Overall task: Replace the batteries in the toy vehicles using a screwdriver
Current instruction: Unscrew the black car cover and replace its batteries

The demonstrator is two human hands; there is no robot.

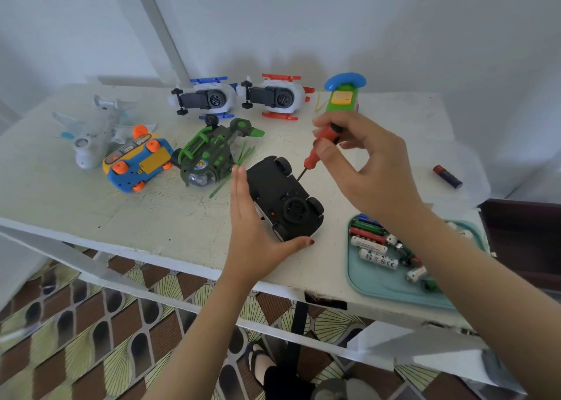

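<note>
A black toy car (283,197) lies upside down on the white table (121,214), wheels up. My left hand (255,232) braces it: straight fingers along its left side, thumb at its near end. My right hand (364,169) pinches a red-handled screwdriver (321,146), whose thin tip touches the car's far right edge. A teal tray (382,281) at the near right holds several loose batteries (372,244). One red and blue battery (447,176) lies alone at the far right.
Other toys stand behind the car: a green helicopter (212,156), a blue and yellow bus (136,161) upside down, a white plane (97,129), a blue-trimmed vehicle (206,97), a red-trimmed one (276,96), and a green toy phone (343,96). The table's front edge runs below my wrists.
</note>
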